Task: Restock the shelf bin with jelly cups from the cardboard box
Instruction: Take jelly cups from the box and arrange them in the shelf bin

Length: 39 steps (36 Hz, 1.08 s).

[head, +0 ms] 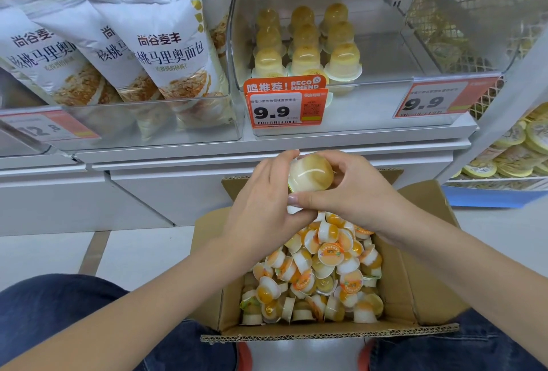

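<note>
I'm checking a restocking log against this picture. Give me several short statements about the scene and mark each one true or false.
1. Both hands hold one jelly cup above the cardboard box. True: the left hand and right hand both have fingers curled round it.
2. The clear shelf bin is full to its front edge. False: its cups stand in rows on the left; the right part is bare.
3. The box holds many loose cups. True.
4. The orange price tag reads 12.8. False: it reads 9.9.
5. Bread bags stand left of the bin. True.
</note>
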Available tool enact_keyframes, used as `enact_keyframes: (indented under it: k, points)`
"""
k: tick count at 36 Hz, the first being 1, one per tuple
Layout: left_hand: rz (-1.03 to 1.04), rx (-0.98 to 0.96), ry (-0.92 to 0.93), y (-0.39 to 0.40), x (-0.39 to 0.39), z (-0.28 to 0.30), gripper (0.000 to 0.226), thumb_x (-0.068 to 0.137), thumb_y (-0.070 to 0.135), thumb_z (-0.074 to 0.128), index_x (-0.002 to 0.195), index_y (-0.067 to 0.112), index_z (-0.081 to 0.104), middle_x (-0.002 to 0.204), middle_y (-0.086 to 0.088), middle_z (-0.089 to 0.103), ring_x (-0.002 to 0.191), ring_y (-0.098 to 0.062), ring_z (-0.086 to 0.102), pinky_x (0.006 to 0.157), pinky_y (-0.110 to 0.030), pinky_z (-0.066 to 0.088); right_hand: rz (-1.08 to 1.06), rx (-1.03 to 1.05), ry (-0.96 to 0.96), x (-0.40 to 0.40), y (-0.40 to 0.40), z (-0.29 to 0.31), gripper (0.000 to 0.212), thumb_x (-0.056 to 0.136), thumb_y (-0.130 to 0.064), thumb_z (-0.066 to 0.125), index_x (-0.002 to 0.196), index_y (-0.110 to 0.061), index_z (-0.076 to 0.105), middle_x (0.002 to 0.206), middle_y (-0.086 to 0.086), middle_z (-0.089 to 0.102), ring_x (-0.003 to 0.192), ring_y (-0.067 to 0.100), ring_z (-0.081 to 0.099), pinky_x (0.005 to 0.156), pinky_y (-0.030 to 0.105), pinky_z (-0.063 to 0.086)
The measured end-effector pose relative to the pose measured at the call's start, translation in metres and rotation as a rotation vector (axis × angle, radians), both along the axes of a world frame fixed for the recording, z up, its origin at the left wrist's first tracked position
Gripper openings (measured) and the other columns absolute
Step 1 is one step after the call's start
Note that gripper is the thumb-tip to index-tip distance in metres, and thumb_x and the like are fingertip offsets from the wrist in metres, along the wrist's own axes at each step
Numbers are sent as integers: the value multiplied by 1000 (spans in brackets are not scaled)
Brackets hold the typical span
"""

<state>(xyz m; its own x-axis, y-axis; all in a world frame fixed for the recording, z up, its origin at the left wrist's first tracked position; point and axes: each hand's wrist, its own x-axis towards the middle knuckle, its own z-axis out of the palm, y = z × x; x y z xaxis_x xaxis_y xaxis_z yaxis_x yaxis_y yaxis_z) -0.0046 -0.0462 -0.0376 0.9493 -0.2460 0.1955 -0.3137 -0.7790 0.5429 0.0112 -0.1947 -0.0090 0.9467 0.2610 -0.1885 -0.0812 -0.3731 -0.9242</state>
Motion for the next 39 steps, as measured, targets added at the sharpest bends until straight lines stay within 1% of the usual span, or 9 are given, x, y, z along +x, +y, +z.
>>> enact_keyframes:
  k: [8,11,14,17,21,25,28,32,39]
  points:
    - [-36,172,-40,2,4,11,78,75,44,67,141,15,38,127,0,57,118,-17,49,86,-25,40,-3,-132,-60,6,-4,4,46,60,-33,87,101,-30,67,91,-12,69,84,3,64,77,26,55]
    - [-111,311,-113,7,12,23,86,76,60,51,143,9,35,110,1,63,103,-18,57,74,-29,48,-7,-148,-61,10,-9,13,46,57,-31,88,98,-32,66,88,-13,70,81,0,64,73,21,53]
    - [-120,392,-215,16,20,30,95,73,58,63,144,6,29,108,-1,63,98,-18,58,70,-29,51,-50,-184,-146,15,-18,34,52,53,-38,86,100,-36,65,91,-17,67,81,-4,62,67,13,47]
    - [-79,391,-201,23,29,39,73,78,45,68,137,12,39,129,-1,54,116,-20,53,83,-33,51,-175,-228,-285,31,-38,64,57,53,-42,84,107,-35,65,97,-17,66,87,1,63,73,19,52]
    - [-54,366,-156,27,43,45,44,90,40,54,128,22,41,131,6,42,119,-16,44,84,-29,43,-250,-302,-432,76,-66,104,55,56,-37,86,106,-26,68,97,-6,69,89,12,64,81,30,53]
    - [-42,361,-132,23,54,43,42,91,38,52,128,21,41,129,5,43,117,-17,44,86,-31,44,5,-791,-535,129,-74,122,58,62,-25,88,115,-21,64,104,-3,60,94,16,54,76,21,33]
    - [-44,347,-123,22,60,41,40,92,38,51,127,21,41,127,4,43,116,-17,45,83,-32,45,273,-999,-615,158,-75,117,62,59,-27,88,116,-22,63,109,-1,62,102,22,57,78,20,32]
    - [-32,334,-152,21,65,37,34,92,36,51,122,21,44,121,5,44,112,-16,46,78,-30,45,531,-1066,-574,179,-71,108,66,57,-31,88,117,-27,62,114,-7,61,104,17,57,88,32,43]
    - [-45,327,-253,20,71,26,34,70,19,74,99,12,59,92,-3,52,81,-22,55,52,-30,49,745,-1052,-541,191,-60,85,68,59,-35,88,121,-30,60,117,-14,58,107,10,54,88,20,38]
